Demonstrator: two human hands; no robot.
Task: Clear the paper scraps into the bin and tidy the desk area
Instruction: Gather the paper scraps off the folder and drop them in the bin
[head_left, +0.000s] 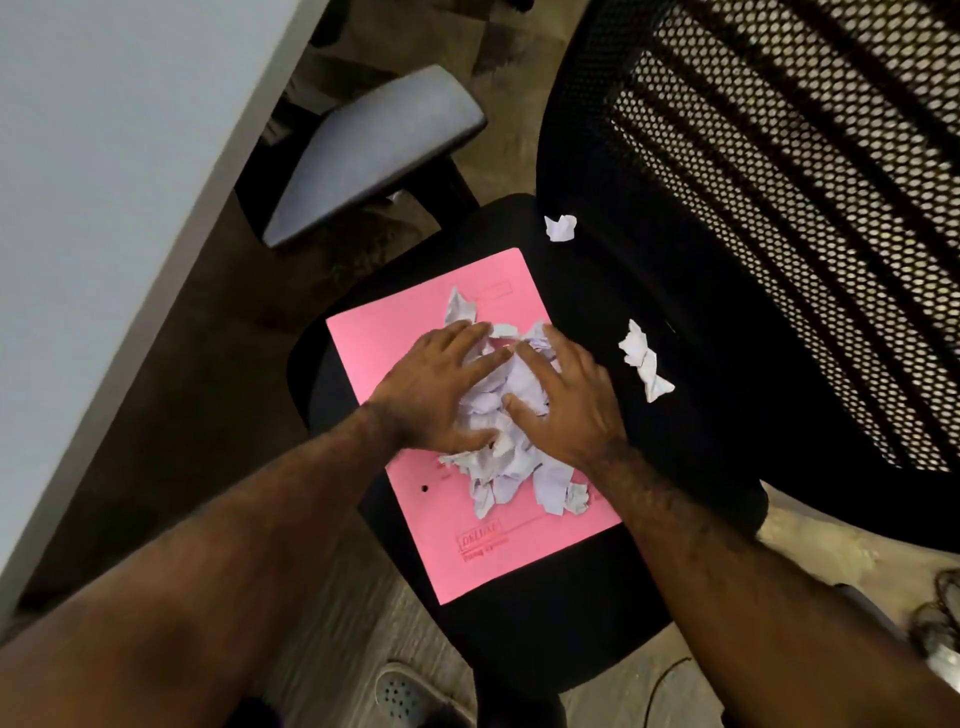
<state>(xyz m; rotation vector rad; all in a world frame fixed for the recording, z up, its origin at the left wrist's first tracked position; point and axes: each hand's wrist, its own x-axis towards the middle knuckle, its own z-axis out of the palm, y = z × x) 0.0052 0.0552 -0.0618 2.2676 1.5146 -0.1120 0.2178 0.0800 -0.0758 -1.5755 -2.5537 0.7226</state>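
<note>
A pink folder (483, 551) lies flat on the black seat (597, 629) of an office chair. A heap of crumpled white paper scraps (511, 478) sits on the folder. My left hand (436, 384) and my right hand (569, 395) press on the heap from either side, fingers spread and curled around the scraps. Two loose scraps lie on the bare seat: a small scrap (561, 228) near the backrest and a longer scrap (644, 358) to the right of my right hand. No bin is in view.
The chair's mesh backrest (779, 208) rises at the right. A grey armrest (374, 150) sticks out at upper left, beside the white desk edge (104, 208). A shoe (410, 696) stands on the wood floor below the seat.
</note>
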